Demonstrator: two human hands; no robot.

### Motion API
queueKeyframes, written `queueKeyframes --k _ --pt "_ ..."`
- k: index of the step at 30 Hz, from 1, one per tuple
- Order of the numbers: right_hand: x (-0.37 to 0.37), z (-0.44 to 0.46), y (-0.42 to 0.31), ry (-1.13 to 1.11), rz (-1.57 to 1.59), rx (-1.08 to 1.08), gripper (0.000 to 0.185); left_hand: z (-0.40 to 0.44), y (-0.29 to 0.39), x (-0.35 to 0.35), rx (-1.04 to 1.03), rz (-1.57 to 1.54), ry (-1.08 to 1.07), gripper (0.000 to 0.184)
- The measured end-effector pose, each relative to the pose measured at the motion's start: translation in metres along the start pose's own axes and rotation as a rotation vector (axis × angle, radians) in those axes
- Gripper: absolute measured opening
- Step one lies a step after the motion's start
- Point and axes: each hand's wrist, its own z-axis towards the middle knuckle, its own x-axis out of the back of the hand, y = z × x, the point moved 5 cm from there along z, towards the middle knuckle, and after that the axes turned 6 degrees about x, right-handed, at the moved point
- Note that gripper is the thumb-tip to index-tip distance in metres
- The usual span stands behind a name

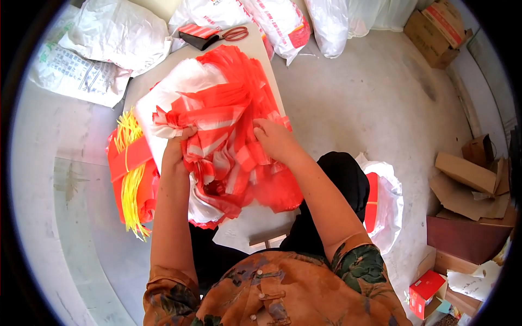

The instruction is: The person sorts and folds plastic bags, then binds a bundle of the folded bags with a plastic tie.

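Gripping plastic film [217, 111] in our left hand [177, 148], right hand [274, 140] touching it, grip unclear, we're facing a seemingly unfinished twelve-o'clock heap [235, 64].

The pale counter [154, 77] bears a heap of red-and-white film [217, 117]; at its far end, red-handled scissors [235, 34] lie beside a black, red-striped item [197, 41].

Two hands [174, 149] [276, 141], one pair of scissors [234, 34]

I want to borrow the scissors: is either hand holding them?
No: the scissors lie beyond the red-and-white pile that the left hand and right hand are touching.
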Motion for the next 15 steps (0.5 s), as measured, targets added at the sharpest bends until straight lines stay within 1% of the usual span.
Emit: queueKeyframes --k 2,5,8,11,14,15 --pt "0.004 -0.003 -0.008 -0.022 0.076 -0.042 0.043 -0.001 0.001 -0.001 -0.015 0.009 0.019 0.054" --pt "-0.001 -0.003 -0.012 -0.121 0.131 -0.069 0.047 0.003 0.001 0.003 -0.022 0.034 -0.028 0.058" --pt "-0.007 -0.005 -0.015 -0.194 0.066 -0.092 0.052 0.005 0.005 0.003 -0.029 0.04 -0.043 0.056" --pt "-0.019 -0.003 0.006 -0.092 0.092 -0.051 0.052 0.011 0.009 0.009 -0.03 0.065 -0.081 0.054" --pt "-0.019 -0.003 -0.006 -0.226 0.108 -0.076 0.055 0.006 0.014 0.006 -0.036 0.084 -0.021 0.054" --pt "-0.014 -0.005 -0.017 -0.315 0.07 -0.137 0.056 0.007 0.014 0.005 -0.025 0.077 -0.028 0.054"
